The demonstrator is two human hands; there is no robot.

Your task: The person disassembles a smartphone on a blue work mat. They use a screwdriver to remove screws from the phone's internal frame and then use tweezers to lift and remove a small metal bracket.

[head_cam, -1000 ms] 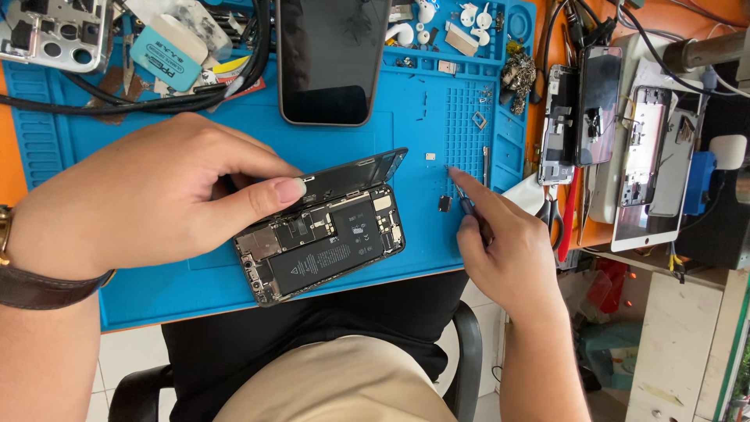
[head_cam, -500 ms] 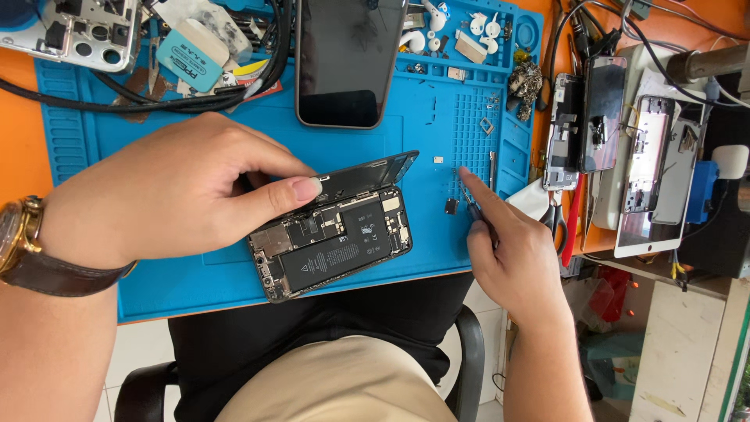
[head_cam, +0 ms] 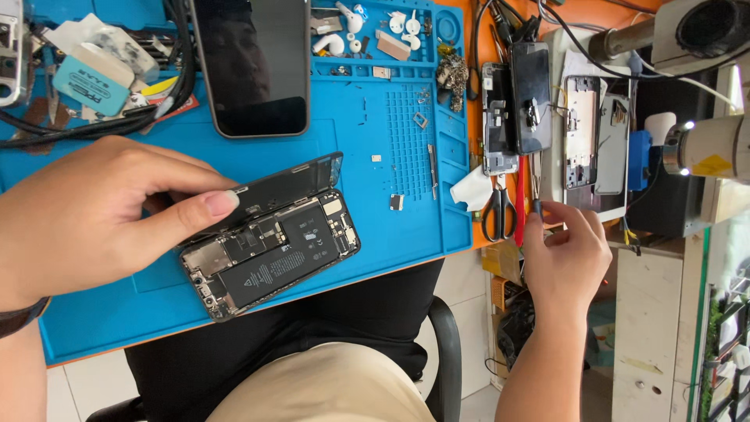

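Right hand [head_cam: 564, 254] position changed: a second ago it lay on the blue mat [head_cam: 391, 227], fingertip and a thin tool beside the opened phone [head_cam: 269, 246], near the mat's right edge. Now it is off the mat altogether, out past the desk's right front edge, fingers loosely curled and part spread, fingertips at the handle ends of the tools laid on the orange strip: scissors [head_cam: 498, 211], a red-handled tool [head_cam: 519, 199] and a thin dark-handled one [head_cam: 537, 205]. Whether it pinches anything I cannot tell; the thin tool seen in it earlier is not clearly visible.

Left hand [head_cam: 101, 219] unchanged in role. It grips the phone at its upper left side, thumb pressed on the raised screen panel, holding that panel tilted open like a lid. Phone lies diagonal on the mat's front half, insides facing up, black battery showing.

Judgement: work at the phone's innards is paused while the right hand goes to the tool row; the steady left-hand hold suggests the same step carries on once a tool is in hand.

Also on the mat: a second, dark-screened phone [head_cam: 254, 66] near the back edge, small loose parts and earbuds [head_cam: 348, 35] in the tray compartments.
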